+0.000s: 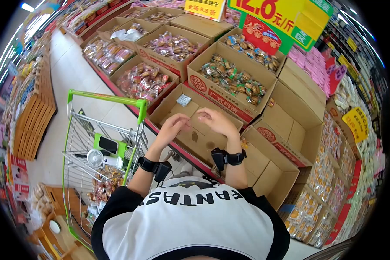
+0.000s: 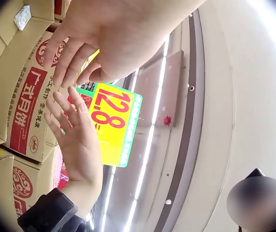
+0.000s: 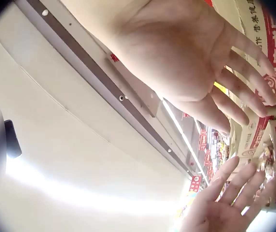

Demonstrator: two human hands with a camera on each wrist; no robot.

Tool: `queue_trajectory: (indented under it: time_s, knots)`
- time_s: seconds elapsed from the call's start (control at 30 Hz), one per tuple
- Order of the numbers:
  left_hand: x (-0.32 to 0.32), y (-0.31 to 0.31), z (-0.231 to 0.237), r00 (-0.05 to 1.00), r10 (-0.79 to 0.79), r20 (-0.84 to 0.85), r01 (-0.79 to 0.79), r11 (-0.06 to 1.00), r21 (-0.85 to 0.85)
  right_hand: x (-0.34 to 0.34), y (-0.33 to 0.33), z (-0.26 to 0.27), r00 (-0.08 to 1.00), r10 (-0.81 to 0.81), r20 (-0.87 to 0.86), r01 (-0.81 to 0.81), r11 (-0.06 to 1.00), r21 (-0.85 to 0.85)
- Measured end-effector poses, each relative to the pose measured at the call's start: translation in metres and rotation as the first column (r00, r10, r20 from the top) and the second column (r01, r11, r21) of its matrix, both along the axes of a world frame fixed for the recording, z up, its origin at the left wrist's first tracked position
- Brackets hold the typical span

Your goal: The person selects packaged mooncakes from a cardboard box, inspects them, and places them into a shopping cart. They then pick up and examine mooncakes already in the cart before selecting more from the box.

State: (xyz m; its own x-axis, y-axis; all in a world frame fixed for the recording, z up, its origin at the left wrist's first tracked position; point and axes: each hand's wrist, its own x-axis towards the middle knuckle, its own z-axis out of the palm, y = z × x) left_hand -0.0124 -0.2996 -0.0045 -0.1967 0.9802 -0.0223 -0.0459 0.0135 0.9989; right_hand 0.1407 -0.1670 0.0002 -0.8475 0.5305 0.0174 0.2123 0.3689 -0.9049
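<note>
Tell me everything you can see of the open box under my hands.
The box looks like plain brown cardboard, rectangular, upright and open-topped, with dark stains on its floor. A small pale packet lies inside near its far corner. It stands right beside other cardboard boxes. Your left hand and right hand hover above it, apparently not touching it.

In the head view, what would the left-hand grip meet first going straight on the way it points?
Most likely the right-hand grip, facing the left-hand grip over the open cardboard box; their depths are hard to compare, so it might slip past.
</note>
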Motion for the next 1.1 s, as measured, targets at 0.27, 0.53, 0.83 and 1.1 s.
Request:
queue_trajectory:
  time_s: [0.27, 0.53, 0.83, 1.1]
  knots:
    - [-0.011, 0.035, -0.008, 0.991, -0.130, 0.038, 0.128, 0.991, 0.047, 0.014, 0.007, 0.015, 0.984, -0.155, 0.094, 0.146, 0.985, 0.094]
    - [0.001, 0.072, -0.013, 0.960, -0.262, 0.098, 0.255, 0.964, 0.074, 0.047, 0.028, 0.021, 0.909, -0.362, 0.207, 0.325, 0.926, 0.193]
    - [0.009, 0.122, 0.007, 0.921, -0.388, 0.042, 0.369, 0.900, 0.234, 0.079, 0.045, 0.064, 0.795, -0.597, 0.107, 0.533, 0.772, 0.345]
    - [0.015, 0.169, 0.030, 0.903, -0.429, -0.028, 0.423, 0.873, 0.244, 0.091, 0.077, 0.099, 0.773, -0.632, -0.057, 0.591, 0.685, 0.427]
